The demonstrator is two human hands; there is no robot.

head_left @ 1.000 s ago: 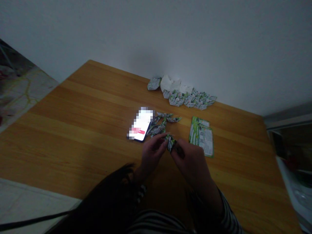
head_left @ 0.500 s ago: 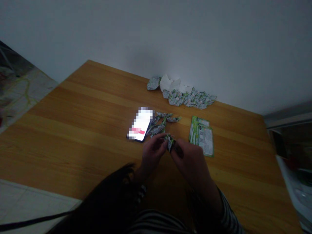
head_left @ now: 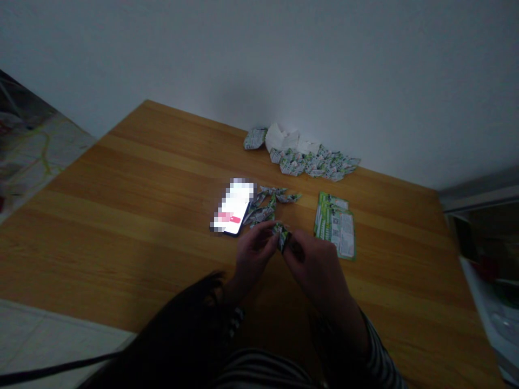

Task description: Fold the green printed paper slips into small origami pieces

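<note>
1. Striped sleeve (head_left: 379, 356) covers the right forearm at the bottom of the view, and dark hair (head_left: 174, 329) hangs across the lower left
2. Left hand (head_left: 253, 256) and right hand (head_left: 318, 273) are raised just above the wooden surface (head_left: 121, 227), close together
3. Fingers (head_left: 270, 230) of both hands are pinched on a small folded paper piece (head_left: 283, 237), printed green and white, which stands between them
4. Smartphone (head_left: 233, 208) lies to the left of the hands, its lit screen pixelated
5. Several folded paper pieces (head_left: 263, 208) lie just beside the smartphone
6. Stack of green-printed cards (head_left: 335, 227) lies to the right of the hands
7. Long heap of folded paper pieces (head_left: 316, 163) and crumpled white paper (head_left: 281, 138) sits along the wall (head_left: 365, 81) at the far edge
</note>
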